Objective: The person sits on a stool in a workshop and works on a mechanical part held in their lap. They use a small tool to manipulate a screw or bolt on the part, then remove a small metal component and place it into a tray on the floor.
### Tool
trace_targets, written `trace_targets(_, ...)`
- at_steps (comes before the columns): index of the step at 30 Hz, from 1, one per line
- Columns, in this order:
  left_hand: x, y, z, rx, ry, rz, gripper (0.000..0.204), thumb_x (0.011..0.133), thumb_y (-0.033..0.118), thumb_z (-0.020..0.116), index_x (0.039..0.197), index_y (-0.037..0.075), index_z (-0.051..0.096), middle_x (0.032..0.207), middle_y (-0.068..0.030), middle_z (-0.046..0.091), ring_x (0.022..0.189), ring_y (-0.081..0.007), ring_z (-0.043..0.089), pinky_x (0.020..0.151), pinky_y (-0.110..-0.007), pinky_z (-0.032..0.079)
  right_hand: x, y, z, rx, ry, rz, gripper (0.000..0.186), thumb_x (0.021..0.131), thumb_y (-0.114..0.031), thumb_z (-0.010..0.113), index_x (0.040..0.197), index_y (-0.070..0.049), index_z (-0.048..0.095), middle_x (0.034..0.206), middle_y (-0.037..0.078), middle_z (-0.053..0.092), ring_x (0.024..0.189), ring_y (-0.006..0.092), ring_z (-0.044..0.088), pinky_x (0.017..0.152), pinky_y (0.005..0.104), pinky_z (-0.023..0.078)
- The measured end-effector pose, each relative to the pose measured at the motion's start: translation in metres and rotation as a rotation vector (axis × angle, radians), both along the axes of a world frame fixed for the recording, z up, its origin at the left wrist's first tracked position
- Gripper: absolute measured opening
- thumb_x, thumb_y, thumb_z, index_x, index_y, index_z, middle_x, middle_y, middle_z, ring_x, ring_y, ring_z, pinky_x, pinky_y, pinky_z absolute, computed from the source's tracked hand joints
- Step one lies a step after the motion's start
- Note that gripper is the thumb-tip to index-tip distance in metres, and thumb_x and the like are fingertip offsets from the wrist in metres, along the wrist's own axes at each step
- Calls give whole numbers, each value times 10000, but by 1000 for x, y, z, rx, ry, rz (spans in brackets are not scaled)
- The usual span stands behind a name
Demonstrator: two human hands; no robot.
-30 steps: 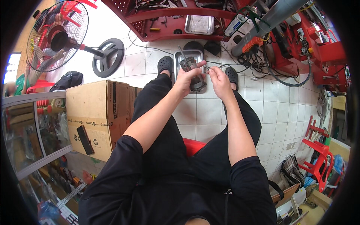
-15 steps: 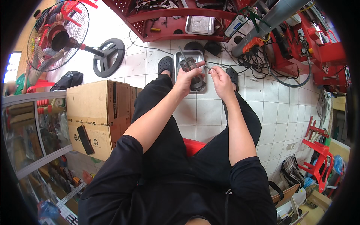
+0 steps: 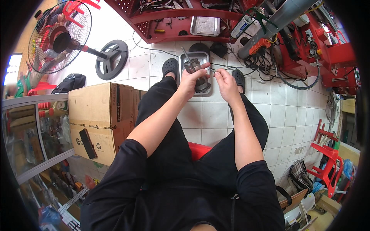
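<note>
Left hand [image 3: 191, 79] is wrapped around a dark cylindrical motor part with a thin metal shaft [image 3: 194, 69], fingers closed on its body. The shaft sticks out of the far end, so the part's long axis runs away from the person and leans slightly to their left. Right hand [image 3: 226, 81] sits just beside it, with thumb and forefinger pinched together on a thin wire [image 3: 216, 70] that leads across to the motor part. Both hands hover over a shallow rectangular steel tray [image 3: 184, 58] lying on the white tiled floor [image 3: 216, 115] between the person's dark shoes; the part is above the tray's middle. A brown cardboard box [image 3: 96, 115] stands at the person's left, and a red standing fan [image 3: 58, 38] is beyond it.
</note>
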State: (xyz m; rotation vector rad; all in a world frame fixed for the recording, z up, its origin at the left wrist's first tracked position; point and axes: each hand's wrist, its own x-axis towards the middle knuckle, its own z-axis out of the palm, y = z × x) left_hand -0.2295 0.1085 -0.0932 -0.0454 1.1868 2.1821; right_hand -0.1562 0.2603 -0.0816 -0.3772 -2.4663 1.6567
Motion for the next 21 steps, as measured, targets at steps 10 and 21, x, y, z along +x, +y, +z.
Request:
trace_targets(10, 0, 1, -5, -120, 54, 2, 310, 802, 89, 716, 1056, 25, 550, 1082, -114, 642, 854, -208, 643, 700, -370, 560, 2, -4, 15, 87, -66, -26, 224, 908, -231, 583, 982, -21, 615, 605, 116, 573, 527, 217, 564, 541, 341, 430)
trace_targets(21, 1, 3, -5, -165, 24, 44, 264, 813, 173, 741, 974, 45, 576, 875, -63, 590, 798, -197, 647, 605, -337, 559, 4, -5, 24, 263, 49, -39, 170, 855, -162, 653, 1003, -78, 652, 637, 108, 605, 563, 257, 603, 533, 356, 445)
